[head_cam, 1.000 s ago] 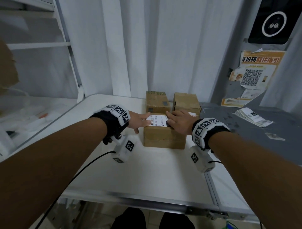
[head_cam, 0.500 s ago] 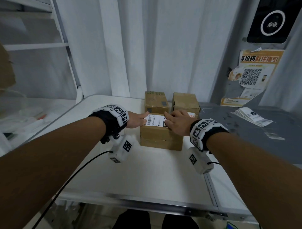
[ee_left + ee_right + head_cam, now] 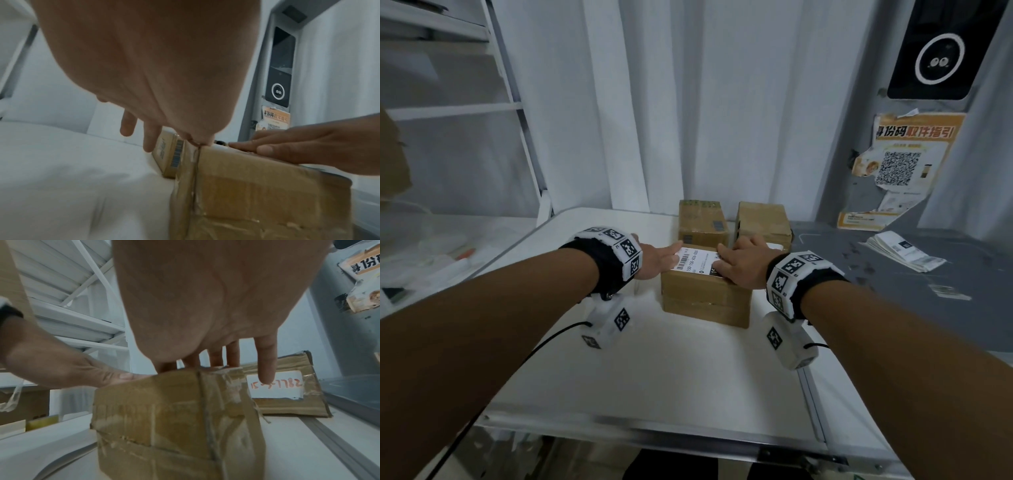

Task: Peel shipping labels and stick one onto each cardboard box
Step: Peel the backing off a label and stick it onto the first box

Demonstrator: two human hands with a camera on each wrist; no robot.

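Note:
A taped cardboard box (image 3: 705,298) (image 3: 257,194) (image 3: 174,418) stands on the white table (image 3: 637,370), with a white shipping label (image 3: 693,261) lying on its top. My left hand (image 3: 659,258) (image 3: 148,129) touches the label's left edge with its thumb, the other fingers straight beside the box. My right hand (image 3: 743,262) (image 3: 222,356) lies flat on the label's right part, fingers straight. Two more cardboard boxes stand just behind: a left one (image 3: 702,222) (image 3: 168,155) and a right one (image 3: 763,222) (image 3: 287,386) bearing an older white label with red writing.
A stack of label sheets (image 3: 904,251) and a loose strip (image 3: 948,292) lie on the grey counter (image 3: 893,308) to the right. White curtains hang behind the boxes. A white shelf rack (image 3: 465,109) stands at the left. A QR poster (image 3: 900,164) is on the wall.
The box with both hands on it has slid a little to the left and away from me. Both hands stay pressed on the label.

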